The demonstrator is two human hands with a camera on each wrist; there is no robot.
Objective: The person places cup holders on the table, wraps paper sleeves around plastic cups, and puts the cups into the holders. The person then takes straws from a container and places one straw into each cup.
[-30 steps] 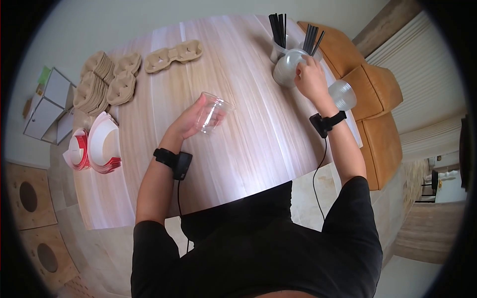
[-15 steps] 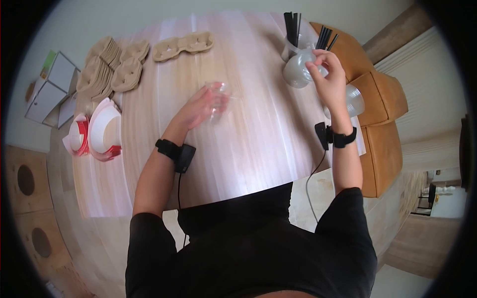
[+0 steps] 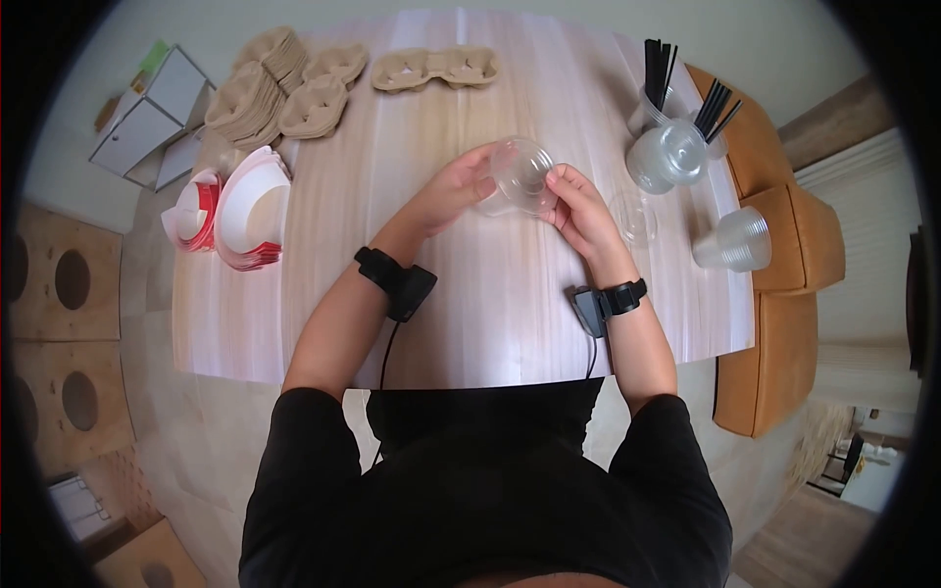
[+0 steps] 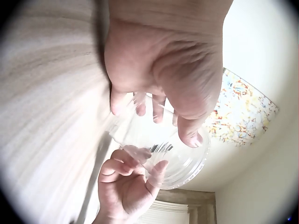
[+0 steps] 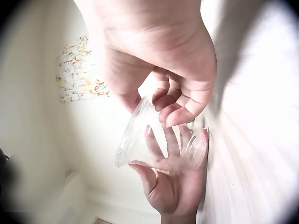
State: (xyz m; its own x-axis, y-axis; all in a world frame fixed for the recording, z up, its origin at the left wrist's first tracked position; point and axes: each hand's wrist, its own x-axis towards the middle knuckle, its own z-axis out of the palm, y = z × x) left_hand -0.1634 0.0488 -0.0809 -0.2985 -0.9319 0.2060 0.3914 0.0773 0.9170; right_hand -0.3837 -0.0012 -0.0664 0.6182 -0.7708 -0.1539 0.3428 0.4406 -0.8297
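Fingers (image 3: 573, 190) hold a clear cup (image 3: 522, 176) near what seems a lid (image 3: 642, 220).

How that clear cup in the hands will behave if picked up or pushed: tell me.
The clear cup is probably light and flexible: its wall looks thin, with the left hand showing through. Its glossy surface could slip. Flaring from a narrower base, it may tip if knocked.
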